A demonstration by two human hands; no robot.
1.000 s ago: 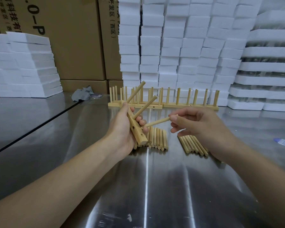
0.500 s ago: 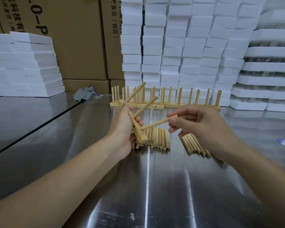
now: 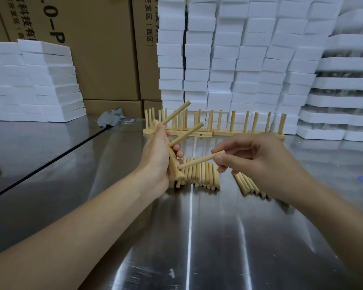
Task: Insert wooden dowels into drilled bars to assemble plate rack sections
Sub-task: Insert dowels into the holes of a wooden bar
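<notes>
Table [image 3: 197, 237]: brushed steel, filling the near and middle ground. A dark seam [image 3: 50, 160] crosses it diagonally on the left. The near half is bare metal under both forearms, the widest free room.
Back edge: closed off by one tall wall of white foam blocks [image 3: 239, 59], a lower foam stack [image 3: 34, 84] on the left, and cardboard boxes [image 3: 96, 49] between them.
Finished rack sections [image 3: 232, 122]: one row standing along the back edge, dowels upright. They overlap on the left, so no sure count.
Hands: two. The left hand [image 3: 155, 158] is wrapped round the drilled bar; the right hand [image 3: 260, 164] pinches one dowel between thumb and fingertips.
Loose dowels: two piles lying flat – one [image 3: 201, 174] just below the hands, one [image 3: 245, 185] partly under the right hand. Too tightly packed to count.
Drilled bar [image 3: 175, 168]: one, held tilted above the central pile, lower end toward the camera.
Seated dowels: two, an upper [image 3: 176, 113] and a lower [image 3: 187, 133], both slanting up to the right from the bar.
Pinched dowel [image 3: 197, 161]: one – its far tip meets the bar near the lower end; how deep cannot be told.
Grey rag [image 3: 111, 119]: one, crumpled by the boxes.
</notes>
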